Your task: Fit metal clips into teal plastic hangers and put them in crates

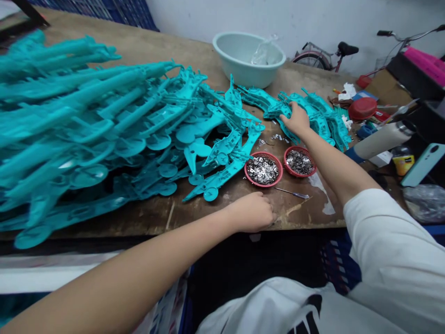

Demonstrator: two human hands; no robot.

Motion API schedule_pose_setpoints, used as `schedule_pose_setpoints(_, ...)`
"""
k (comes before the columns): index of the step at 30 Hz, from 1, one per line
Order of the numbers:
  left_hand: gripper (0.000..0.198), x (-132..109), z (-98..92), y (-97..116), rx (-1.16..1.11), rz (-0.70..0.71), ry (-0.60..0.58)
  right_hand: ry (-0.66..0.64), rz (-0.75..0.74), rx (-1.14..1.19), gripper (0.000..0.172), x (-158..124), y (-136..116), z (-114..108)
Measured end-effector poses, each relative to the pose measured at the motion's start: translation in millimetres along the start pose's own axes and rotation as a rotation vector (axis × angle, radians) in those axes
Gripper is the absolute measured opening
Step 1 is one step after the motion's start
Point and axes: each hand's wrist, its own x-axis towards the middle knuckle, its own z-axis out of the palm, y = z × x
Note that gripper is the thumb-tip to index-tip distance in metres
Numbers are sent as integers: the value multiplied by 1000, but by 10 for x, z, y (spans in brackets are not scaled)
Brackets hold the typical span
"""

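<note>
My left hand (253,212) rests as a loose fist on the wooden table near its front edge. Its fingers curl under, so anything inside them is hidden. Farther out, my right hand (297,119) grips a turquoise plastic part (278,109) among several like it, thumb and fingers over its edge. Between the hands stand two red baskets, the left basket (246,172) and the right basket (285,163), both filled with small shiny metal pieces. A thin screwdriver-like tool (294,193) lies just in front of them.
A big heap of long turquoise parts (114,106) covers the table's left side. Behind stands a pale green basin (239,69) with a plastic bag inside. To the right are a white bottle (380,139), a light green phone (423,163), a red lid-like dish (362,108) and boxes.
</note>
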Motion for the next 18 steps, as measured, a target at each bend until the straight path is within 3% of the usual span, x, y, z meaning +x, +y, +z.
schedule_pose_setpoints(4,11,39,9,96,-37,21,-51,-56,-423,-55,37,-399,-351,28)
schedule_pose_setpoints(7,9,52,47,156,-53,45,-39,-180,-892,-133,31,-677,-624,64)
schedule_pose_setpoints(9,8,54,83,181,-42,56,-18,-214,-1122,-193,33,-761,-749,93)
schedule_pose_setpoints(11,9,56,116,190,-19,55,-7,-234,-1192,-248,34,-764,-829,120)
schedule_pose_setpoints(14,10,59,147,180,11,48,-2,-248,-1151,-330,22,-707,-908,119)
schedule_pose_setpoints(18,8,69,159,132,42,61,23,-191,-1080,-347,32,-687,-947,-46)
